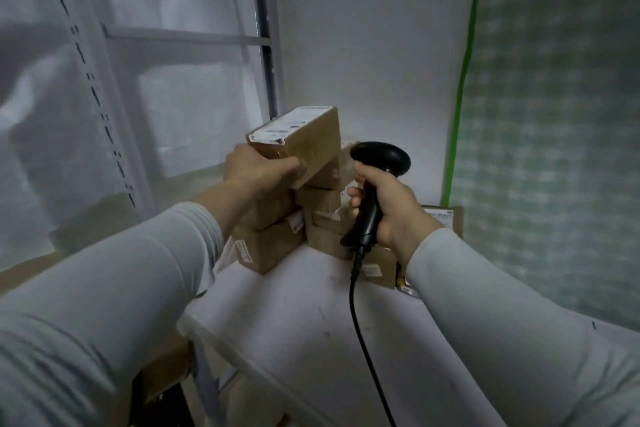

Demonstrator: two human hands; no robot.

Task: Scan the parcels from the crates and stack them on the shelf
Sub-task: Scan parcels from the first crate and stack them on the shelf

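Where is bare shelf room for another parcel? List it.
Free: shelf front, bordered by the parcel stack and the cable. Crowded: the back, where the left hand holds the top parcel and the right hand grips the scanner.

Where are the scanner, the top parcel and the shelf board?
scanner point(382, 158), head view, on its black head.
top parcel point(311, 146), head view, on its brown side.
shelf board point(294, 315), head view, on its bare white top.

Parcel point(304, 140) atop stacked parcels point(277, 236) on shelf point(294, 315), scanner point(375, 180) right.
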